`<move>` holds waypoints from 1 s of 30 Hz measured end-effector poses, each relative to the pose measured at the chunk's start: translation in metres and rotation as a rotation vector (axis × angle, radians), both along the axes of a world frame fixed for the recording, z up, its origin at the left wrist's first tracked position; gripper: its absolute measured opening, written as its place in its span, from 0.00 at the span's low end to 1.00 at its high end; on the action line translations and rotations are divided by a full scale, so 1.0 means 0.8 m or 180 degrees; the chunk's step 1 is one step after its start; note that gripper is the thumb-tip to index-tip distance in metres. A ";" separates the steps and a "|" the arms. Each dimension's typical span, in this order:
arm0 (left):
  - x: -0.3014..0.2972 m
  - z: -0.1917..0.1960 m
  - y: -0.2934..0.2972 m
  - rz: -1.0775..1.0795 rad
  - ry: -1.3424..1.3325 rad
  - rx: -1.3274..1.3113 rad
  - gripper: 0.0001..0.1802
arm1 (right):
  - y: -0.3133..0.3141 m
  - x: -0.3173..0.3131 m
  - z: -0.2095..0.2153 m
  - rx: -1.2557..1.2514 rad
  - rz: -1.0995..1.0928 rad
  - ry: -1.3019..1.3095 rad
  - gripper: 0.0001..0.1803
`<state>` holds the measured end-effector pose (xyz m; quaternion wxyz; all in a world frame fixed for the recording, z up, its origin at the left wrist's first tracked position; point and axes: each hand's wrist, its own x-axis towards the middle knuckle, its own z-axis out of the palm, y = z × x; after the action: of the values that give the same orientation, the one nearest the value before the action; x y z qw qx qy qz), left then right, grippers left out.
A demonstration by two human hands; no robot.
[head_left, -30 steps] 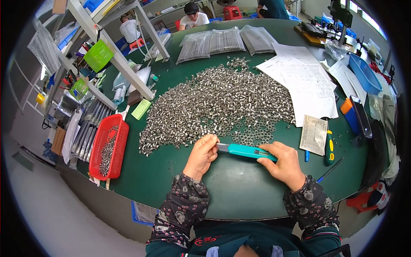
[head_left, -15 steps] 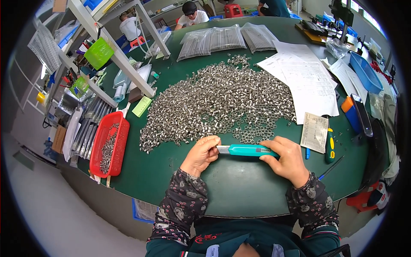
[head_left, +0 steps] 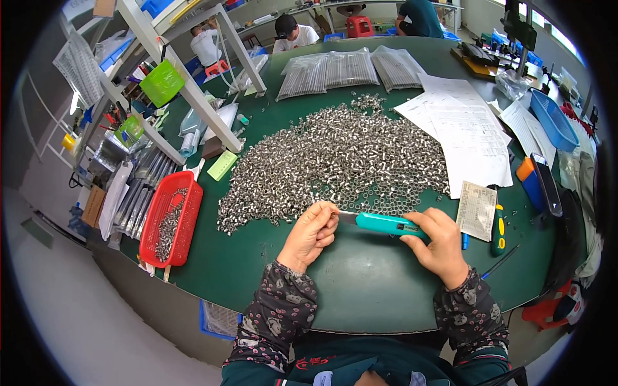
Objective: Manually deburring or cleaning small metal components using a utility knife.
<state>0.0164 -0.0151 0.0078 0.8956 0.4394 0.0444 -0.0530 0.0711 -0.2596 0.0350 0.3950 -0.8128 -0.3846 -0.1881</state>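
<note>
A utility knife with a teal handle (head_left: 384,222) and a flat silver blade (head_left: 348,218) lies level above the near part of the green table. My right hand (head_left: 443,246) is closed round the handle's right end, thumb below and fingers on top. At the blade's far left end, my left hand (head_left: 309,238) is pinched shut on the tip, which its fingers cover. Whether a small piece is also between those fingers cannot be seen. Just beyond both hands spreads a large heap of small silver metal rings (head_left: 335,154).
A red basket (head_left: 190,215) holding more metal pieces stands at left, near a shelf post (head_left: 206,116). Paper sheets (head_left: 473,138), a printed card (head_left: 476,211), a yellow-green handled tool (head_left: 498,231) and a phone (head_left: 546,183) lie right. Bagged rods (head_left: 351,69) lie at the back.
The blade's handle end has shifted slightly right, and the knife tilts a little more down to the right. Both hands keep their hold. The whole view has shifted slightly.
</note>
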 end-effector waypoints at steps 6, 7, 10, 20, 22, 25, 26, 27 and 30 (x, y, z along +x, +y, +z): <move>0.002 -0.004 0.000 0.0440 -0.0349 0.0022 0.06 | 0.006 -0.007 -0.012 0.0162 0.0100 0.1065 0.15; 0.003 -0.004 -0.001 0.0433 -0.0349 0.0024 0.06 | 0.007 -0.006 -0.014 0.0249 0.0121 0.1230 0.15; 0.003 -0.006 -0.003 0.0658 -0.0246 0.0689 0.06 | 0.006 -0.006 -0.015 0.0319 0.0135 0.1697 0.16; 0.004 -0.006 -0.006 0.0477 -0.0432 0.0021 0.05 | 0.007 -0.008 -0.017 0.0181 0.0124 0.1972 0.16; 0.005 -0.007 -0.007 0.0518 -0.0464 0.0193 0.05 | 0.007 -0.007 -0.017 0.0210 0.0162 0.2145 0.16; 0.005 -0.008 -0.006 0.0692 -0.0230 0.0499 0.05 | 0.007 -0.008 -0.013 0.0179 0.0158 0.2245 0.16; 0.004 -0.012 -0.004 0.0629 -0.0241 0.0441 0.04 | 0.007 -0.008 -0.014 0.0179 0.0157 0.2247 0.16; 0.004 -0.013 -0.003 0.0565 -0.0252 0.0384 0.03 | 0.008 -0.008 -0.015 0.0186 0.0183 0.2219 0.16; 0.004 -0.010 -0.006 0.0664 -0.0298 0.0145 0.04 | 0.008 -0.009 -0.013 0.0154 0.0203 0.2147 0.16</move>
<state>0.0194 -0.0196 -0.0005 0.8871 0.4547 0.0493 0.0621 0.0639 -0.2531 0.0243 0.5249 -0.8072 -0.2529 0.0948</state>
